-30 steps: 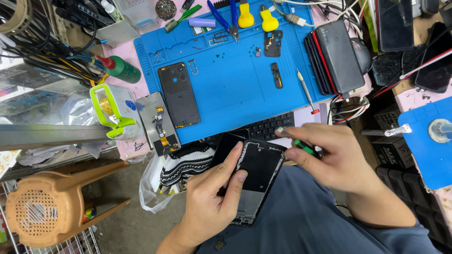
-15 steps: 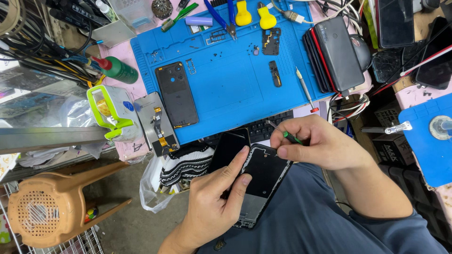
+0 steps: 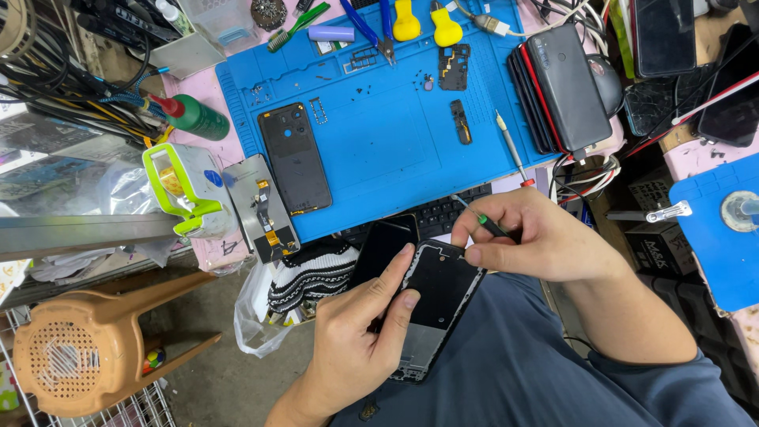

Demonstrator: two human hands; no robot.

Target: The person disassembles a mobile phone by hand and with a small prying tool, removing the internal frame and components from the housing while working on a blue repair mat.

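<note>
Phone frame: an opened phone body (image 3: 433, 304), dark and stripped, held over the person's lap just below the mat's lower edge, tilted from 1 toward 7 o'clock.
Left hand: left hand (image 3: 356, 336) comes up from 7 o'clock and is closed around the frame's left side, thumb and forefinger pressed on its upper face.
Right hand: right hand (image 3: 545, 237) sits at 2 o'clock of the frame, fingers pinched together on a thin green-tipped tool (image 3: 478, 217); its thumb touches the frame's top right corner.
Mat contents: the blue work mat (image 3: 395, 142) carries a black back cover (image 3: 294, 156) at 9 o'clock, small black parts (image 3: 454, 66), a screwdriver (image 3: 511, 146) and a stack of phones (image 3: 557, 83) at its 3 o'clock edge.
Off the mat: a screen assembly (image 3: 259, 207) lies beside the left edge.
Room: bare blue in the mat's centre; clutter crowds every edge.
</note>
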